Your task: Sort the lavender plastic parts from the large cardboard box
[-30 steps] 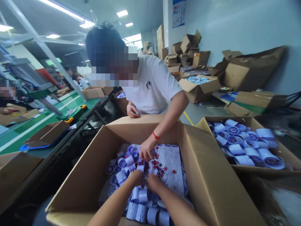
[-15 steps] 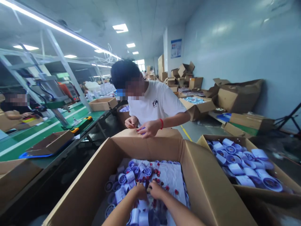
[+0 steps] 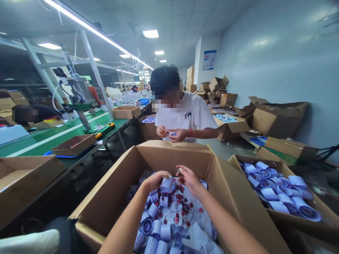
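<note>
My left hand is closed on a white plastic cylindrical housing, raised above the large cardboard box. Close to its right, my right hand pinches a small dark part, too small to name. Below both hands, white cylindrical housings fill the left and front of the box. Several small red-and-black parts with thin wires lie loose on a white sheet in the middle.
Across the box a co-worker in a white shirt handles a small white part with both hands. To the right stands a box of white housings. A green conveyor line with shallow cartons runs along the left.
My hands have risen from the pile, now with a white housing in the left and a small part in the right. The co-worker's hand has left the box and joined the other hand.
</note>
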{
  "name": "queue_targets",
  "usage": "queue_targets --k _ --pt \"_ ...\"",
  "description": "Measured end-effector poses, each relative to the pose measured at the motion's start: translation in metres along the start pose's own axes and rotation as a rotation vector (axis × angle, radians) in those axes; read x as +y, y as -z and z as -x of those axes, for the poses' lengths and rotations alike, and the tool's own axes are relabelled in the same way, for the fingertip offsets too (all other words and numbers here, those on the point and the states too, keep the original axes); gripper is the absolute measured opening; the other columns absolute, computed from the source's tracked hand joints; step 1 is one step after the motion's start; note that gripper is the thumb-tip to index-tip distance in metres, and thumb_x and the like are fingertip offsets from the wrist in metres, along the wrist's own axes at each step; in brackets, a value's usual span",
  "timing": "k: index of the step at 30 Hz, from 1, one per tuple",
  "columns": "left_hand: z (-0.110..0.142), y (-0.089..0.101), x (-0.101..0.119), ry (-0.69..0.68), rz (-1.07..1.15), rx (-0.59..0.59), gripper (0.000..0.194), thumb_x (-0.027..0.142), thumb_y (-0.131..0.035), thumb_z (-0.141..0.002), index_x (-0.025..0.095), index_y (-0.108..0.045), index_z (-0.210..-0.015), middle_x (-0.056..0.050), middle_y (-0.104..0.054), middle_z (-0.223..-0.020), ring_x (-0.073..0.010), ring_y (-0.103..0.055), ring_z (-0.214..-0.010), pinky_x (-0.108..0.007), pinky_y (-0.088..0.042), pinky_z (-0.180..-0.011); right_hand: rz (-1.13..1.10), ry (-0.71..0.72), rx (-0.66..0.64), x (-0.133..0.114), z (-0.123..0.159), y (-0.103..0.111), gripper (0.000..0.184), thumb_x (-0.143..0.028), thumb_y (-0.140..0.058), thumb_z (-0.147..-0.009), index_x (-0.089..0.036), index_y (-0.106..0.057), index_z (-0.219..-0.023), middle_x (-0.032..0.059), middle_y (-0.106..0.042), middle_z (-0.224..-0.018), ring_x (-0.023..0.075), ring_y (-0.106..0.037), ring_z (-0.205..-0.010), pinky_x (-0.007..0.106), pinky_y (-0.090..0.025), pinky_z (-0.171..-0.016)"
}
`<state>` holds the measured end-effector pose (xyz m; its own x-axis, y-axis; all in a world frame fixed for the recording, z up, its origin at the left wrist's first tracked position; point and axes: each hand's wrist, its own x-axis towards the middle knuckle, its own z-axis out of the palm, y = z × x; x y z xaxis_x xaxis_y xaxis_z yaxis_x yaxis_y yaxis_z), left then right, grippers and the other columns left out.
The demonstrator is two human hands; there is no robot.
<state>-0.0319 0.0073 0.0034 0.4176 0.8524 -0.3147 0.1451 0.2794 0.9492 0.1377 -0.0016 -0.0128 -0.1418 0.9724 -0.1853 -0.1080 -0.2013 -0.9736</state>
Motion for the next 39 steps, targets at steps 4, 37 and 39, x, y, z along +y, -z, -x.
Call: queue_targets --k 4,37,39 --pt "0.008 -0.028 0.011 -0.031 0.279 0.007 0.014 0.028 -0.059 -0.066 0.015 -0.058 -0.07 0.002 -0.056 -0.062 -0.0094 -0.051 -0.055 -0.021 -0.041 -0.057 -0.304 0.061 -0.018 -0.024 0.025 0.0 0.035 -0.04 -0.07 -0.064 -0.018 -0.06 -0.09 -0.0031 -0.061 -0.063 0.0094 -0.054 -0.049 0.021 -0.041 -0.048" --pt "0.04 -0.044 0.004 -0.204 0.351 0.018 0.06 0.032 -0.087 -0.05 0.019 -0.058 -0.101 0.0 -0.061 -0.084 -0.0118 -0.058 -0.071 -0.021 -0.043 -0.064 -0.459 0.346 0.123 -0.049 0.053 0.038 0.03 -0.034 -0.076 -0.062 -0.022 -0.065 -0.087 -0.002 -0.064 -0.071 0.0087 -0.055 -0.058 0.024 -0.048 -0.058" --pt "0.045 -0.044 0.006 -0.235 0.231 -0.028 0.063 0.027 -0.087 -0.047 0.021 -0.061 -0.104 -0.005 -0.061 -0.107 -0.019 -0.059 -0.092 -0.026 -0.045 -0.076 -0.433 0.346 0.102 -0.047 0.054 0.036 0.031 -0.035 -0.076 -0.062 -0.023 -0.066 -0.089 -0.0015 -0.065 -0.073 0.0093 -0.056 -0.059 0.025 -0.049 -0.059"
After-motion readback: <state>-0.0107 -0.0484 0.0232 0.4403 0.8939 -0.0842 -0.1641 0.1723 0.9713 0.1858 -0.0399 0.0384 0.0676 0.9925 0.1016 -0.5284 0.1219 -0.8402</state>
